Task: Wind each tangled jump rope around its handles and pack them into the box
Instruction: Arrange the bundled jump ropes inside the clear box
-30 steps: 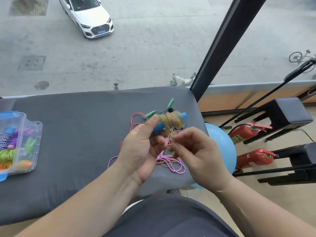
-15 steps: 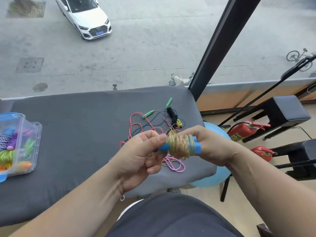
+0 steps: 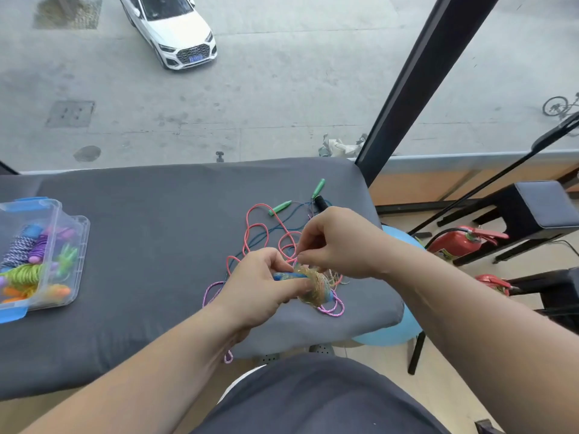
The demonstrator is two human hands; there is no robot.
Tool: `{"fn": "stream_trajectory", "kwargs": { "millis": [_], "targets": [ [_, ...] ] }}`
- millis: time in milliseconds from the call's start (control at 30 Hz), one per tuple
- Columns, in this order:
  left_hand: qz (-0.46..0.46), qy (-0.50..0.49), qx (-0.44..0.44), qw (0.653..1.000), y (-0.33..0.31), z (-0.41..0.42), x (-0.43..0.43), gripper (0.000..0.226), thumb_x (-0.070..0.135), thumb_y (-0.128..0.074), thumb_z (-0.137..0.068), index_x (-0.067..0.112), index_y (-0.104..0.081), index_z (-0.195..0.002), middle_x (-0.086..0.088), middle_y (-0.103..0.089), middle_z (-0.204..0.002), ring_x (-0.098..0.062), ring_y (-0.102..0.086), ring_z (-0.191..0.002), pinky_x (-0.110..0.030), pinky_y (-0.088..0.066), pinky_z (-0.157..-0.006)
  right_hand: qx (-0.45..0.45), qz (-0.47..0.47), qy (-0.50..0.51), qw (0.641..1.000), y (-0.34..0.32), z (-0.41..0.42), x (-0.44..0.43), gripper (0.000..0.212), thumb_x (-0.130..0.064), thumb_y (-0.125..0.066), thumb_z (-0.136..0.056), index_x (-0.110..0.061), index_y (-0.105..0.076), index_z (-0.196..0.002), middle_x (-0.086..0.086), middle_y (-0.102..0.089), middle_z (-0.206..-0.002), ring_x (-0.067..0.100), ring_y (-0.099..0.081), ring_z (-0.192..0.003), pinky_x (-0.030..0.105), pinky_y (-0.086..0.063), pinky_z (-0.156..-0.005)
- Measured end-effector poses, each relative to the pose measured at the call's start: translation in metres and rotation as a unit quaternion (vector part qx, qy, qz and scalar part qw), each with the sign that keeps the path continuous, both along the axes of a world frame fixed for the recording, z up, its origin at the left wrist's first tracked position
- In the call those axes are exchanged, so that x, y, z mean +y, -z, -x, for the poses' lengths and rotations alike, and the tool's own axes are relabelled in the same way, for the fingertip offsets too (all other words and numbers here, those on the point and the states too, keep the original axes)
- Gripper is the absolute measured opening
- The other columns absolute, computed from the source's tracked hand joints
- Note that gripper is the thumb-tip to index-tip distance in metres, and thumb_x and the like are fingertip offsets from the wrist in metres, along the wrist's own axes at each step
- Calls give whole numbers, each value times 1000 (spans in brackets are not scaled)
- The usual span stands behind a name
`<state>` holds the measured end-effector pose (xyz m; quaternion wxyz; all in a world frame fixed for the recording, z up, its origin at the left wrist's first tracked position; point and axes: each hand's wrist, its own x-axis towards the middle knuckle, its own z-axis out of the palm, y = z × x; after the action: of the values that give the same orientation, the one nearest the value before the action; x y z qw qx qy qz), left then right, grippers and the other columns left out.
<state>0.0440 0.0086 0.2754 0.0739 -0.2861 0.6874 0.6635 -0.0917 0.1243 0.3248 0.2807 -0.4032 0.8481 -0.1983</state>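
Swung the right hand (image 3: 338, 245) off the handle end gripped half a second back, up and over the coil. Kept the left hand (image 3: 260, 286) where it was. Spotted the wide grey padded table (image 3: 141, 245) filling the middle of the view, then the clear plastic box (image 3: 82, 242) with blue latches at its left edge, already stocked with wound ropes (image 3: 23, 272). Found the left hand curled round the blue plastic handles (image 3: 283, 276), thumb laid against the coil. Saw the right hand's fingertips (image 3: 300, 253) drawn narrow together, pinching a strand just above the coil, though blurred there. Caught the yellowish multicoloured jump rope (image 3: 316, 285) wound fat round those handles, held just over the table's near right corner, well apart from the box. Left loose beneath and beyond: a coral-pink cord (image 3: 257, 227) in loops, a speckled pink-and-white cord (image 3: 332, 310), two green tapered handles (image 3: 279, 208), one black handle (image 3: 320, 202) just beyond the right hand's knuckles.
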Motion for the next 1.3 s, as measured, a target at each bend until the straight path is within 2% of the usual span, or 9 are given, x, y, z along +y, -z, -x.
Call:
{"fn": "stream_trajectory", "kwargs": {
  "millis": [133, 333, 567, 767, 900, 967, 1100, 1233, 1300],
  "targets": [
    [-30, -50, 40, 998, 1, 3, 5, 28, 2, -81, -80, 5, -53, -82, 2, -57, -53, -1, -43, -35, -11, -32, -39, -1, 38, 44, 998, 1, -15, 4, 14, -14, -67, -81, -25, -77, -82, -19, -67, -67, -4, -63, -71, 10, -45, -63],
    [-28, 63, 23, 997, 0, 7, -6, 40, 21, -87, -64, 9, -53, -83, -13, -61, -65, -22, -41, -50, -28, -35, -43, -88, 75, 112, 987, -5, 1, 16, 20, -3, -72, -83, -19, -79, -92, -13, -74, -74, 0, -70, -71, 17, -55, -71],
    [-103, 103, 34, 989, 1, 1, -12, 39, 14, -85, -66, 4, -55, -89, -11, -59, -68, -24, -43, -54, -29, -40, -41, 30, -24, 6, 999, 0, 19, 19, 20, -10, -74, -80, -25, -80, -91, -16, -70, -73, -2, -64, -70, 5, -45, -62],
    [-135, 132, 23, 982, 1, -3, -13, 37, 10, -84, -65, 7, -55, -88, -11, -60, -74, -17, -41, -46, -25, -39, -36, 83, -116, -69, 987, 3, 21, 23, 10, -27, -68, -92, -20, -75, -94, -14, -63, -70, 4, -58, -65, 23, -50, -70],
    [-101, 151, -9, 983, 9, -2, -11, 38, 14, -86, -61, 13, -56, -84, -16, -61, -76, -27, -41, -58, -26, -39, -39, -39, -90, -3, 995, 4, 16, 15, 11, -18, -67, -94, -10, -70, -87, -3, -71, -62, 11, -69, -54, 29, -61, -64],
    [-108, 127, -32, 986, 15, -1, -11, 38, 13, -86, -59, 13, -56, -83, -17, -57, -75, -25, -39, -55, -26, -38, -39, -93, -46, 42, 994, 4, 12, 9, 7, -8, -69, -89, -7, -71, -83, 5, -73, -64, 17, -72, -57, 29, -61, -60],
    [-177, 55, -59, 981, 18, 2, -17, 40, 10, -86, -62, 13, -54, -85, -14, -51, -67, -18, -35, -47, -23, -33, -38, -114, 12, 87, 990, 5, 1, 1, 14, 3, -68, -79, -9, -74, -78, 6, -73, -65, 18, -72, -59, 29, -61, -63],
    [-239, -38, -70, 968, 18, 7, -20, 27, -1, -73, -84, 14, -50, -82, 1, -48, -49, -8, -31, -36, -20, -28, -36, -62, 53, 71, 994, 10, -17, 8, 6, -14, -76, -76, -20, -76, -74, -6, -72, -65, 5, -68, -60, 32, -59, -65],
    [-299, -85, -58, 949, 15, 7, -17, 27, 1, -71, -80, 16, -49, -78, 1, -50, -52, -6, -32, -35, -19, -28, -36, -47, 103, 65, 991, 13, -23, 14, 7, -25, -82, -78, -23, -75, -75, -6, -71, -66, 7, -66, -61, 35, -57, -64]
  ]
}}
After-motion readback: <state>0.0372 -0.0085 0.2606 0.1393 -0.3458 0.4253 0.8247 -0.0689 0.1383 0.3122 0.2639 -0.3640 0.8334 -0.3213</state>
